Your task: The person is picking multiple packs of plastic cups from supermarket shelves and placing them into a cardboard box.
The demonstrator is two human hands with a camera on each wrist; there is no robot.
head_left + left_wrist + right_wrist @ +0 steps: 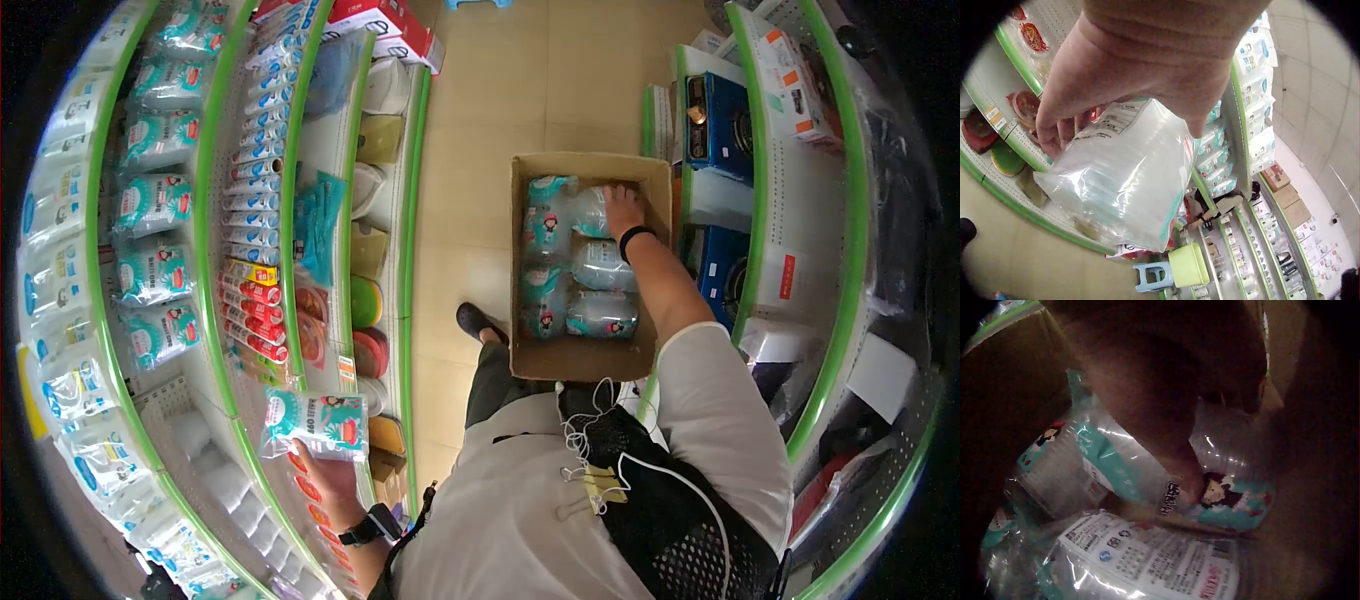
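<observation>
My left hand point(325, 485) grips a clear plastic pack with a teal printed label point(318, 422) beside the left shelves; in the left wrist view the fingers and thumb of the hand point(1135, 69) span the pack point(1125, 178). A cardboard box point(590, 366) holds several similar clear packs point(603, 265). Inside its far right part, my right hand point(625, 212) is on a pack at the top. The right wrist view is dark; there the hand point(1154, 394) has its fingers curled round a pack with a cartoon figure point(1229, 503), above another pack point(1147, 556).
Left shelves point(213, 190) carry rows of teal-labelled packs point(155, 203), boxed tubes point(255, 205) and bowls point(367, 300). Right shelves point(757, 200) hold blue stoves point(718, 125). Tiled floor point(480, 120) lies between them. A blue stool point(1155, 276) stands beside a yellow-green bin point(1189, 265).
</observation>
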